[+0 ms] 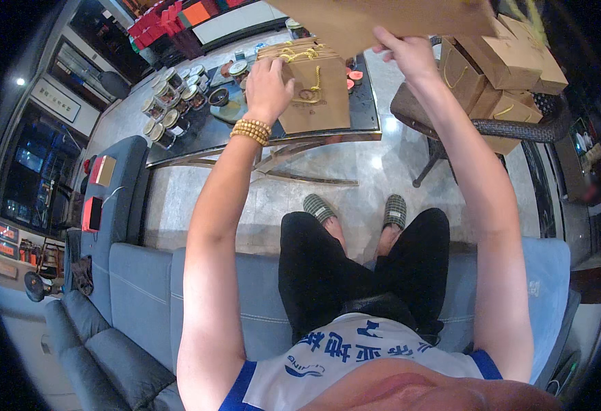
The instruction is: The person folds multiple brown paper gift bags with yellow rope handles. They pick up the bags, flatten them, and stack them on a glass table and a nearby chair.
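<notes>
A flat brown paper gift bag (408,20) is raised at the top of the view, cut off by the picture's rim. My right hand (411,54) grips its lower edge between thumb and fingers. On the dark table (367,110) lies a stack of flat brown paper bags (321,103) with twisted yellow cord handles. At the left edge of this stack is my left hand (270,87), touching it with bent fingers; whether it grips the bags is unclear. Wooden bead bracelets (251,132) circle my left wrist.
Several lidded glass jars (167,95) crowd the table's left end, near a small dark bowl (219,96). At the right, a woven armchair (521,128) bears a pile of brown paper bags (506,61). A blue-grey sofa (141,272) surrounds me; red boxes (92,213) rest on its left side.
</notes>
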A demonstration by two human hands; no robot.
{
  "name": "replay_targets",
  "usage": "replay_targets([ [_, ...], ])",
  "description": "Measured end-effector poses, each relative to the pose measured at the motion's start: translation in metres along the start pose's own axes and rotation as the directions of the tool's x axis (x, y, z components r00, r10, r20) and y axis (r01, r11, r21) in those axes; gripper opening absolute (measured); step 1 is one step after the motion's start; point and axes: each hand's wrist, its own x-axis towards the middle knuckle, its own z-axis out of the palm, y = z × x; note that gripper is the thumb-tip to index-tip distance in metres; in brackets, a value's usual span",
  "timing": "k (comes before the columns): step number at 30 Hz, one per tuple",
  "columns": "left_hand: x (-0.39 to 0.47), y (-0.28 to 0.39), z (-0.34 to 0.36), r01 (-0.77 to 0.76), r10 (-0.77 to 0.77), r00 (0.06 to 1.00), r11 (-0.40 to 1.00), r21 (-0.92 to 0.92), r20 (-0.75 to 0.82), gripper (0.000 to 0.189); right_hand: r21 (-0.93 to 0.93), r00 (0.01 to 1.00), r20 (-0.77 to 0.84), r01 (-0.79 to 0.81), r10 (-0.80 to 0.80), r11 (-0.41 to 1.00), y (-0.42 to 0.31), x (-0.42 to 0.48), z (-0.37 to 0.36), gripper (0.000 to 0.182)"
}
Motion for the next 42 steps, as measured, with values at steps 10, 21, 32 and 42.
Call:
replay_targets([
  [10,-0.006,-0.008,-0.003,-0.057,0.059,0.997,0.997,0.047,-0.039,0.046,-0.160,0.976,0.205,0.102,-0.068,0.982,0.029,0.065,0.084,0.036],
  [21,0.005,-0.015,-0.005,0.015,-0.026,0.975,0.999,0.050,0.221,0.038,-0.107,0.972,0.234,0.002,0.024,0.994,0.034,0.081,0.086,0.031],
  [32,-0.004,-0.010,-0.004,0.019,-0.019,0.986,1.000,0.001,0.165,0.047,-0.315,0.965,0.261,0.119,-0.035,0.941,0.071,0.088,0.068,0.028],
  [42,-0.016,-0.017,-0.001,0.051,-0.046,0.995,0.997,-0.052,0.087,0.050,-0.329,0.926,0.377,0.128,0.006,0.936,0.056,0.087,0.058,0.025],
])
